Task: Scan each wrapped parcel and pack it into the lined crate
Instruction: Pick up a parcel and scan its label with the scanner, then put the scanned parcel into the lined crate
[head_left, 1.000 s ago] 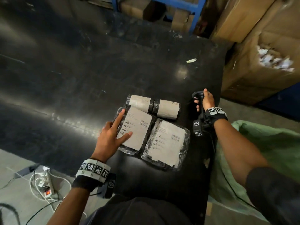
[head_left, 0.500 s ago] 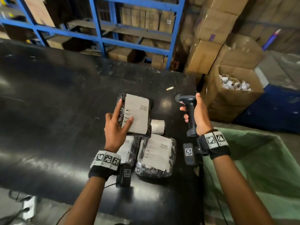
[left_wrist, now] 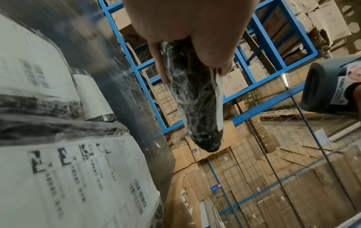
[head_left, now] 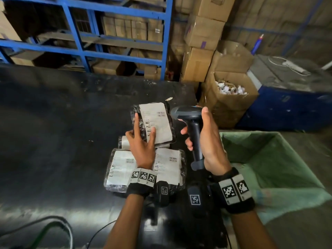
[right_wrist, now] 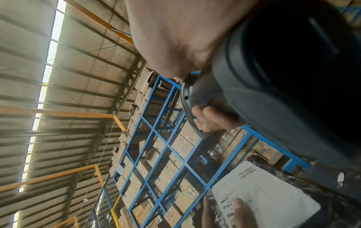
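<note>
While the left hand (head_left: 142, 148) pinches one wrapped parcel (head_left: 155, 123) up off the surface, label facing the scanner (head_left: 193, 130) — clenched in the right hand (head_left: 209, 141) — three more parcels wait near the right edge, beside the green-lined crate (head_left: 269, 159).

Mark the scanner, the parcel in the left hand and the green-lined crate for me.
scanner (head_left: 195, 135): head view, on its black handle.
held parcel (head_left: 158, 121): head view, on its white label.
green-lined crate (head_left: 269, 159): head view, on the bare green liner.
</note>
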A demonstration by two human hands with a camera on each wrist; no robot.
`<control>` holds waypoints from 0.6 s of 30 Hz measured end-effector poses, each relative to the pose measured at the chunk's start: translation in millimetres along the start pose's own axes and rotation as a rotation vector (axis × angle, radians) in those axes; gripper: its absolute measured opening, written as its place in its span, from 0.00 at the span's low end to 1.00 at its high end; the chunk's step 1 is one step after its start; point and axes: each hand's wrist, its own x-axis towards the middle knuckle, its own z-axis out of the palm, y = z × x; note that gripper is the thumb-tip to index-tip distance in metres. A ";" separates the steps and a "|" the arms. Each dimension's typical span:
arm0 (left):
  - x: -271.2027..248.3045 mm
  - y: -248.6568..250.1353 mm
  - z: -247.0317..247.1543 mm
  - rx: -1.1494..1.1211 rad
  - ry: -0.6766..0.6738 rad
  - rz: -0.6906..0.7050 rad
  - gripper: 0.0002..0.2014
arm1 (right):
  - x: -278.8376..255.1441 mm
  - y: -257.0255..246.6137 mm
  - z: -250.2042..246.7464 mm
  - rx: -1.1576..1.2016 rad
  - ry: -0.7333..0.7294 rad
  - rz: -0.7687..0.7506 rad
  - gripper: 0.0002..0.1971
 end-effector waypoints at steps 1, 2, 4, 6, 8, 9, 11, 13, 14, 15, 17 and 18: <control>-0.1 -0.5 -0.2 -0.005 -0.006 0.004 0.37 | -0.9 1.1 0.9 -0.002 0.000 0.002 0.37; 0.0 -0.5 -0.3 -0.011 -0.010 0.005 0.37 | -1.5 2.2 1.6 -0.005 -0.001 0.007 0.38; 0.3 -0.4 -0.9 -0.023 -0.014 0.003 0.37 | -2.8 3.9 2.7 -0.014 0.005 0.009 0.37; 0.1 -0.1 -1.2 -0.037 -0.021 0.005 0.37 | -3.6 5.4 3.2 -0.021 0.010 0.005 0.36; -1.5 0.1 -0.9 -0.050 -0.027 0.006 0.38 | -4.1 6.7 2.6 -0.022 0.011 0.012 0.38; -2.6 0.1 -0.7 -0.055 -0.029 0.005 0.38 | -3.8 7.4 2.0 -0.025 0.013 0.016 0.38; -4.3 -1.0 0.2 -0.062 -0.036 0.004 0.38 | -3.5 9.0 0.2 -0.035 0.023 0.024 0.36; -4.5 -4.6 0.5 -0.057 -0.047 0.010 0.38 | -3.6 13.3 -3.6 -0.057 0.061 0.034 0.31; -4.2 -7.2 0.6 -0.054 -0.056 0.011 0.38 | -4.5 17.6 -7.1 -0.083 0.096 0.029 0.28; -3.7 -9.5 0.4 -0.049 -0.062 0.014 0.38 | -5.4 23.8 -11.2 -0.114 0.140 0.023 0.24; -2.9 -13.3 0.1 -0.035 -0.067 0.025 0.37 | -5.5 47.2 -25.5 -0.176 0.244 0.025 0.20; -2.2 -14.3 -0.5 -0.029 -0.067 0.026 0.37 | -3.8 65.0 -34.5 -0.206 0.294 0.037 0.20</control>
